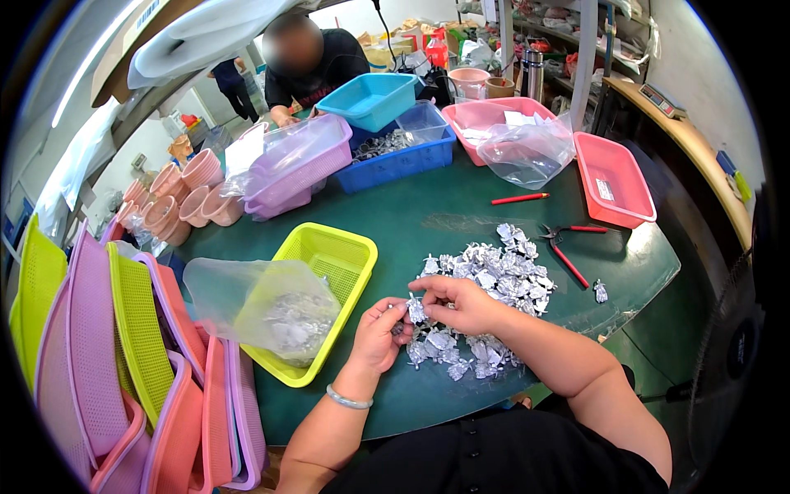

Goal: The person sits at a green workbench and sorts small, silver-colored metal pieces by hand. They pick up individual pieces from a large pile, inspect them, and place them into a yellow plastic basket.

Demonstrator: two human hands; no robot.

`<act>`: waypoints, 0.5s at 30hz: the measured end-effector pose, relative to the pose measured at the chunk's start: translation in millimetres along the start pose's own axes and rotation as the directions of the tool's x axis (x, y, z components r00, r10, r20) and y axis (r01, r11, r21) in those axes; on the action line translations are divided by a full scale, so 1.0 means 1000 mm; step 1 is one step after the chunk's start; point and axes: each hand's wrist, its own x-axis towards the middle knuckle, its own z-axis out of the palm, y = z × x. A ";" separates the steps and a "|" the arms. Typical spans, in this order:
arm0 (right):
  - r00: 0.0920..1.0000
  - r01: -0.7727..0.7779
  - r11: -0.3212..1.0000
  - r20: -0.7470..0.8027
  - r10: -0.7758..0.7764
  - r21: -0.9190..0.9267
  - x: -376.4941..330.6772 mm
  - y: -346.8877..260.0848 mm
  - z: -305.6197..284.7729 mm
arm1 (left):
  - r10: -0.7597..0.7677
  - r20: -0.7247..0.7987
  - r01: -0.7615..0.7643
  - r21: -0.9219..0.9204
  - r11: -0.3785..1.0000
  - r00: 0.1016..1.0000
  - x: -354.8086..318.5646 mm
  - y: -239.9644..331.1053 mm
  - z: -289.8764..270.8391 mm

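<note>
My left hand [381, 336] and my right hand [455, 303] meet over the near middle of the green table. Between their fingertips is a small shiny silver piece [417, 310], which both hands pinch. Its exact kind is too small to tell. A loose heap of similar silver pieces [502, 276] lies under and beyond my right hand, with more near its wrist. Left of my left hand, a yellow-green basket [368, 255] holds a clear plastic bag [226, 288] with many small pieces inside. Cutting pliers [568, 247] with red handles lie open right of the heap.
A red pen-like stick [520, 198] and one stray silver piece [601, 291] lie on the table [411, 214]. Pink trays [638, 198], blue bins [403, 169] and purple baskets [300, 165] line the far side, where another person sits. Stacked baskets [144, 329] crowd the left.
</note>
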 end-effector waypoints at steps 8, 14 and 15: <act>1.000 0.018 1.000 0.003 -0.018 -0.012 0.000 0.000 0.000 | 0.002 0.014 -0.002 0.007 1.000 1.000 0.000 0.000 0.000; 1.000 0.000 1.000 0.003 0.000 -0.005 -0.001 -0.002 -0.001 | 0.001 0.022 -0.001 0.002 1.000 1.000 0.000 0.000 0.000; 1.000 0.000 1.000 0.002 0.000 -0.015 -0.001 -0.002 -0.001 | 0.000 0.019 0.000 0.002 1.000 1.000 -0.001 0.001 0.001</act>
